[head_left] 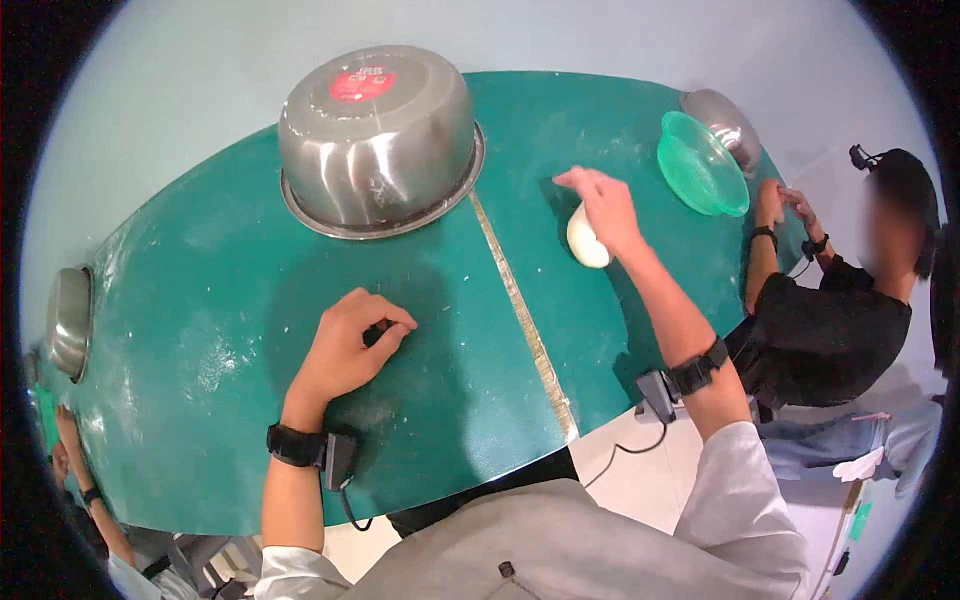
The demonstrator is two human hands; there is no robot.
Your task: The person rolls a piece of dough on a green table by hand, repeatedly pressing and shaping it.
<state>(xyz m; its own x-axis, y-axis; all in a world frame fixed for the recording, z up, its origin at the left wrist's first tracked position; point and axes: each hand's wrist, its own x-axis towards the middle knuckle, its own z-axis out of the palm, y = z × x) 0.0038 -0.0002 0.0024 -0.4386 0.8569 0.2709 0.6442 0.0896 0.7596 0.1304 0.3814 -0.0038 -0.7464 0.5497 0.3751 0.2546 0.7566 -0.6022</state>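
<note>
My right hand (603, 208) rests on a smooth, pale lump of dough (585, 240) on the green table (400, 270). Its fingers reach past the far side of the lump, and part of the dough shows beside the palm. Left of the tape strip, my left hand (360, 338) is above the table with its fingers curled and the thumb near the index finger; nothing shows in it. A large upside-down steel basin (375, 150) with a red label stands beyond my left hand.
A green plastic basket (700, 165) and a steel bowl (725, 125) sit at the far right, near a co-worker in black. Another steel bowl (70, 322) is at the left edge, near another person's arms. A tape strip (520, 310) crosses the table.
</note>
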